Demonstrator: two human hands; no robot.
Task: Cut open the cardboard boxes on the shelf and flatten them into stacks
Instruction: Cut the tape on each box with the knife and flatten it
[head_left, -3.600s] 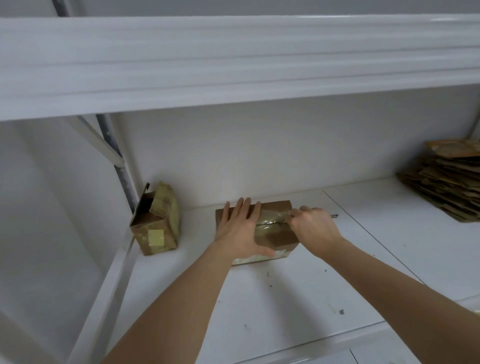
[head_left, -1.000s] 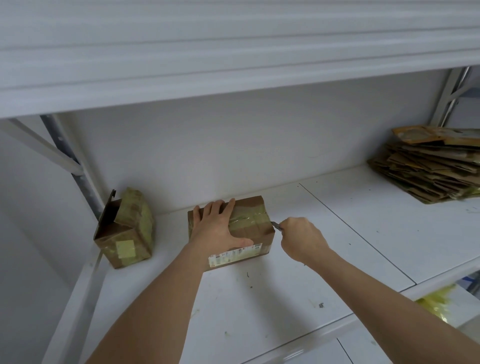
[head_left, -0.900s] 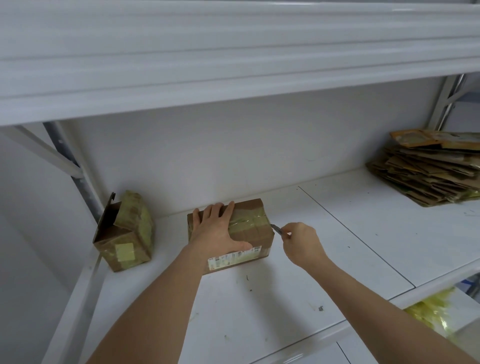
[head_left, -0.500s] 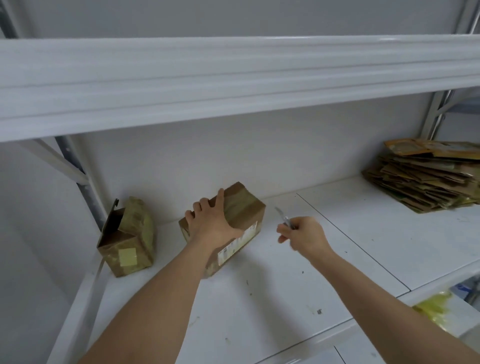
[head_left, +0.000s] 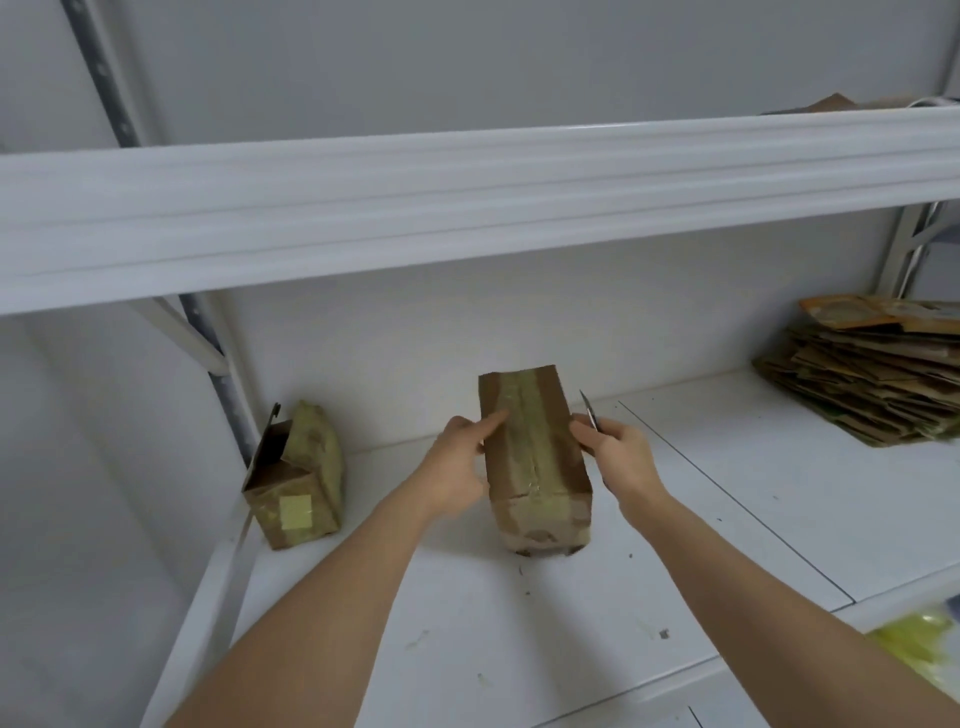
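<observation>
Now the taped cardboard box (head_left: 535, 457) is standing on the white shelf (head_left: 597, 613), near the middle, with its long side pointing away from the person. A strip of shiny tape is running along its top and down the near end. The left hand (head_left: 460, 467) is resting against the left side of this box, the index finger lying straight on the top edge and the other fingers loosely bent beside the cardboard. The right hand (head_left: 621, 454) is touching the right side of the box, and its fingers are curling around a small knife (head_left: 589, 413); the thin blade is sticking up and away, just beside the upper right edge of the box. Whether the blade is touching the cardboard, I cannot tell.

To the left, near the metal post (head_left: 223, 384) of the rack, a second box (head_left: 296, 483) is sitting on the same shelf. Its top flap is standing open and a pale yellow sticker is showing on its front face. It is well apart from the hands.

At the far right of the shelf, a stack of flattened cardboard (head_left: 872, 384) is lying, the sheets uneven at the edges. Above everything, the white beam of the upper shelf (head_left: 467, 208) is crossing the whole view. Something yellow (head_left: 919, 644) is showing blurred below the shelf edge at the lower right.
</observation>
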